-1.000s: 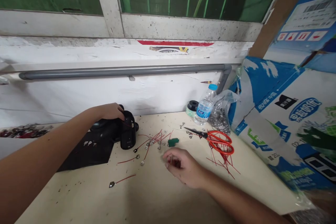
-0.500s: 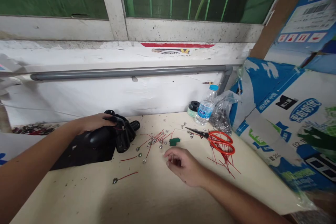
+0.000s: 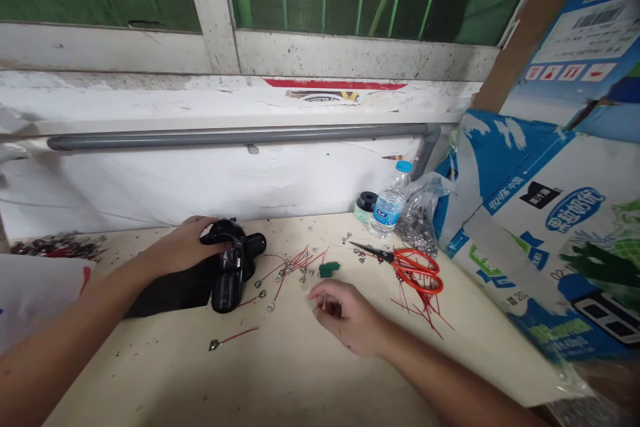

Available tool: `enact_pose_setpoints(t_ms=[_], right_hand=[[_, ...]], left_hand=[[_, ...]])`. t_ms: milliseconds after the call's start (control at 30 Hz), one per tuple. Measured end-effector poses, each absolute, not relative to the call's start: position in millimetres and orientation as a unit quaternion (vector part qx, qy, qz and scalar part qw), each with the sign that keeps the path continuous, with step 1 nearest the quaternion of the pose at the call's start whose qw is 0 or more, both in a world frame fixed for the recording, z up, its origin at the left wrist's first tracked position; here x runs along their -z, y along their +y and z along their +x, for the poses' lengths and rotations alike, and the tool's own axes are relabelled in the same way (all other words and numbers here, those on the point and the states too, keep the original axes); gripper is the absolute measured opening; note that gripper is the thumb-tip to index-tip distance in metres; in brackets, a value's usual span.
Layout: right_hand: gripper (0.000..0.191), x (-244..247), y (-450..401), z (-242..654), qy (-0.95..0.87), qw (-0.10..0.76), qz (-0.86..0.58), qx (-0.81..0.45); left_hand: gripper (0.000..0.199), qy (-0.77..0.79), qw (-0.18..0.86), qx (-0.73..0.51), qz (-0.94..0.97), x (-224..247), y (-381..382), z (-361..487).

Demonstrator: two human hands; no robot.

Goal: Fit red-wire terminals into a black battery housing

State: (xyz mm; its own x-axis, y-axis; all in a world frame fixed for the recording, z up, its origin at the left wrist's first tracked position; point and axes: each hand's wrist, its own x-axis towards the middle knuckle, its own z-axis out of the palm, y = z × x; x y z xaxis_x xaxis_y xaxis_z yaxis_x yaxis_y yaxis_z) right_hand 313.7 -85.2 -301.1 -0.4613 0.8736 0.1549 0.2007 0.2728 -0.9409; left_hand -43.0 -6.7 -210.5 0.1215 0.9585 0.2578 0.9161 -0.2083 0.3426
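At the left of the table, my left hand (image 3: 187, 245) grips a glossy black device (image 3: 231, 273) with rounded, tube-like parts; its fingertips are partly hidden behind it. A black sheet (image 3: 170, 291) lies under my left wrist. My right hand (image 3: 323, 303) rests on the table near the middle, fingers curled with a gap to the thumb and nothing visible between them. Just beyond it are a small green piece (image 3: 329, 269) and several red wires (image 3: 295, 267) with small round metal ends. One such wire (image 3: 235, 337) lies apart, nearer the front.
Orange-handled scissors (image 3: 416, 269) lie on more red wires at the right. Behind them stand a water bottle (image 3: 389, 207), a black-lidded jar (image 3: 366, 205) and a plastic bag of metal parts (image 3: 419, 219). Printed cartons (image 3: 530, 193) border the right side. More small parts (image 3: 55, 246) lie far left.
The black device has turned in my left hand, its long part now pointing more toward the table's front. My right hand has stayed almost still. The view has shifted slightly.
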Motion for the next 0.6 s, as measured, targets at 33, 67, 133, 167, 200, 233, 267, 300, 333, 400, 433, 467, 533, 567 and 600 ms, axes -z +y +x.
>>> enact_pose_setpoints(t_ms=[33,67,133,167,200,233,267,300,333,400,433,467,533,567,600], right_hand=[[0.017,301,-85,314,-0.715,0.357,-0.376,-0.469],[0.016,300,-86,314,-0.717,0.356,-0.375,-0.468],[0.015,300,-86,315,-0.721,0.35,-0.374,-0.467],[0.014,301,-86,315,-0.723,0.346,-0.373,-0.468],[0.013,301,-86,315,-0.725,0.342,-0.373,-0.468],[0.013,302,-86,315,-0.727,0.338,-0.372,-0.468],[0.013,303,-85,315,-0.728,0.335,-0.373,-0.468],[0.013,304,-85,315,-0.729,0.334,-0.373,-0.467],[0.014,305,-85,315,-0.729,0.334,-0.373,-0.466],[0.014,306,-84,315,-0.728,0.337,-0.373,-0.465],[0.014,306,-84,314,-0.727,0.337,-0.374,-0.467],[0.014,305,-84,314,-0.726,0.337,-0.375,-0.468],[0.014,303,-84,314,-0.724,0.334,-0.376,-0.471],[0.014,303,-84,314,-0.725,0.331,-0.377,-0.472],[0.012,302,-84,314,-0.726,0.328,-0.377,-0.472]], left_hand=[[0.067,0.641,0.066,-0.188,0.741,213,-13,-43],[0.073,0.653,0.081,-0.177,0.732,216,-20,-42],[0.078,0.656,0.106,-0.188,0.724,224,-35,-43],[0.082,0.661,0.108,-0.208,0.713,229,-43,-44],[0.086,0.662,0.107,-0.226,0.707,235,-50,-46],[0.088,0.668,0.097,-0.239,0.698,242,-56,-47],[0.089,0.666,0.085,-0.244,0.699,248,-61,-50],[0.09,0.659,0.072,-0.247,0.707,255,-66,-52],[0.09,0.654,0.054,-0.243,0.715,260,-70,-54],[0.085,0.641,0.014,-0.223,0.735,268,-77,-59],[0.084,0.638,-0.008,-0.216,0.739,270,-81,-61],[0.083,0.638,-0.031,-0.214,0.739,273,-84,-63],[0.083,0.637,-0.068,-0.222,0.735,276,-92,-67],[0.081,0.633,-0.078,-0.23,0.736,278,-95,-69],[0.077,0.626,-0.079,-0.238,0.739,280,-99,-72]])
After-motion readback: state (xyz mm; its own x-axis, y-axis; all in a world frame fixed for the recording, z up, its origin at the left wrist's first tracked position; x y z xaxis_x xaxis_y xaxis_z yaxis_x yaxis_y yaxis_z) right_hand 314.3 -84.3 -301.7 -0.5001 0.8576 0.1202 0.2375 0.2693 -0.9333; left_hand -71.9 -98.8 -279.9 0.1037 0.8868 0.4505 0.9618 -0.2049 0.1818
